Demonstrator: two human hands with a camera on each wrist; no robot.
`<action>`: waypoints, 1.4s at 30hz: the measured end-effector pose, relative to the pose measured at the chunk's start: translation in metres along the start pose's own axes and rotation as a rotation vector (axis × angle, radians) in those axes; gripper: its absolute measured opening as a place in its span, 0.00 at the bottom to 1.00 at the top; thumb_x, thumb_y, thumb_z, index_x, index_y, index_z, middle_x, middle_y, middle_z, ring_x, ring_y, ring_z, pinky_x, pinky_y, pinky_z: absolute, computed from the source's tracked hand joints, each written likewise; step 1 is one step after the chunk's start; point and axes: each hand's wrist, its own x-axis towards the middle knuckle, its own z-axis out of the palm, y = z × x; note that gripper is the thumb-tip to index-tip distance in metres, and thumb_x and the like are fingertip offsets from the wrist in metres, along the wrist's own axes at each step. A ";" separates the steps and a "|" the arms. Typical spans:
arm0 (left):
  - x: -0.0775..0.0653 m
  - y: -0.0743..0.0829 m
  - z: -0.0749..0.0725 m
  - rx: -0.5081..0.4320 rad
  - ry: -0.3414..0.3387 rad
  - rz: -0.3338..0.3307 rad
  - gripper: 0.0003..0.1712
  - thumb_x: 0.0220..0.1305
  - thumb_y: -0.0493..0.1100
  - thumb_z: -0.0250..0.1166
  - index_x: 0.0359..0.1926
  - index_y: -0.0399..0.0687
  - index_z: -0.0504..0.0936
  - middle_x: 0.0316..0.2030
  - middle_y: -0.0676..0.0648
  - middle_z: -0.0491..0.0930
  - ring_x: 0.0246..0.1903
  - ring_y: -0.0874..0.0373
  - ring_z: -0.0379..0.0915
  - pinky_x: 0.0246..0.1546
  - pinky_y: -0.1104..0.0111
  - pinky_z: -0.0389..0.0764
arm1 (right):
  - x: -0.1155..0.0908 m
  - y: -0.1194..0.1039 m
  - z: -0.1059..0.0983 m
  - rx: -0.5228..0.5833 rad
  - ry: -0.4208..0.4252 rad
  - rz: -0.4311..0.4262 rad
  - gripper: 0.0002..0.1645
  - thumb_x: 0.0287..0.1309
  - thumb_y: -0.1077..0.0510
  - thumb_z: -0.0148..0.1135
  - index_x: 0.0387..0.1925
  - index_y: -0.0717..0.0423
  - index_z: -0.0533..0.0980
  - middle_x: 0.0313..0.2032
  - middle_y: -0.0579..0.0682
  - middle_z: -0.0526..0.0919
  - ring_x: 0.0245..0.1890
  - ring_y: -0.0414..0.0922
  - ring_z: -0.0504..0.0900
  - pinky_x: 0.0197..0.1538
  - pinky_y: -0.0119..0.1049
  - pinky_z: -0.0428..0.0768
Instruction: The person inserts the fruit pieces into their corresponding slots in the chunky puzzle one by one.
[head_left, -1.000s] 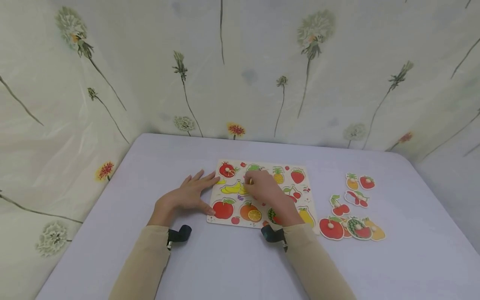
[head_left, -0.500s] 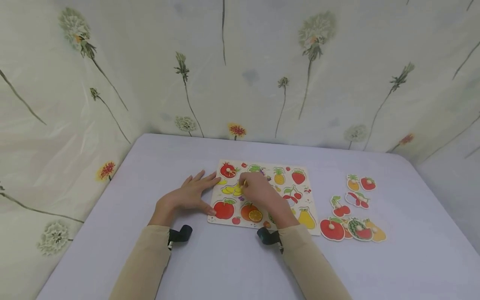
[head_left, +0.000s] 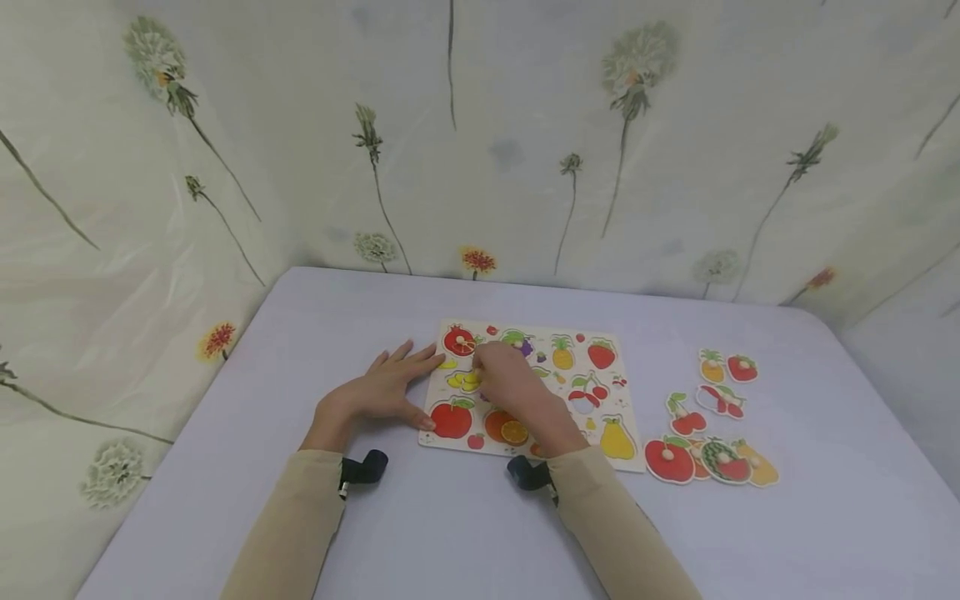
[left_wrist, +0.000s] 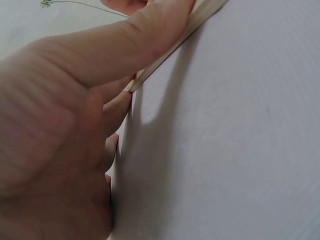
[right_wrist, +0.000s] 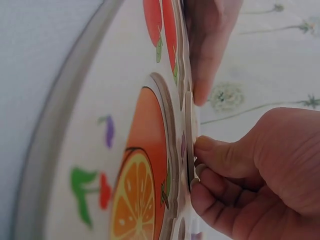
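A wooden fruit puzzle board (head_left: 551, 398) lies on the table. My left hand (head_left: 378, 392) is spread at its left edge, thumb at the lower left corner beside the printed apple; in the left wrist view its thumb (left_wrist: 115, 47) lies along the board's rim. Over the board's left half, my right hand (head_left: 513, 379) pinches a banana puzzle piece (head_left: 462, 381) between thumb and fingers. The right wrist view shows that piece (right_wrist: 189, 135) edge-on, right at the board's surface, beyond the orange's recess (right_wrist: 145, 130). A pomegranate piece (head_left: 458, 340) with a knob sits at the upper left.
Right of the board lie loose knobbed pieces: a pineapple (head_left: 711, 368), a strawberry (head_left: 742, 368), cherries (head_left: 686, 421), an apple (head_left: 669, 460) and a watermelon (head_left: 725, 462), some overlapping. A flowered curtain (head_left: 502, 192) hangs behind the table.
My right hand has shifted left with the banana piece, toward the board's left side. My left hand has stayed at the board's edge. The view has drifted slightly.
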 end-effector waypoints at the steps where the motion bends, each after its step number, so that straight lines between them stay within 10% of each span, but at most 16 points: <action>1: 0.000 0.000 0.000 0.003 0.000 -0.001 0.62 0.44 0.62 0.77 0.77 0.66 0.54 0.80 0.56 0.45 0.80 0.47 0.26 0.78 0.45 0.32 | 0.000 0.000 0.000 -0.005 0.002 -0.004 0.15 0.62 0.61 0.66 0.50 0.55 0.79 0.46 0.50 0.82 0.44 0.46 0.74 0.56 0.41 0.81; 27: 0.000 0.000 0.001 0.015 0.006 -0.009 0.61 0.44 0.62 0.78 0.77 0.66 0.55 0.80 0.56 0.45 0.80 0.48 0.27 0.78 0.45 0.33 | 0.000 -0.016 0.005 -0.105 0.042 -0.032 0.18 0.63 0.56 0.66 0.52 0.58 0.78 0.47 0.53 0.83 0.43 0.46 0.77 0.54 0.37 0.82; 42: 0.001 -0.001 0.000 0.023 -0.005 -0.001 0.61 0.45 0.61 0.77 0.77 0.65 0.54 0.80 0.55 0.45 0.80 0.47 0.26 0.78 0.45 0.32 | 0.002 -0.023 0.011 -0.054 0.057 0.045 0.19 0.63 0.56 0.66 0.53 0.59 0.77 0.41 0.53 0.84 0.35 0.44 0.78 0.33 0.29 0.77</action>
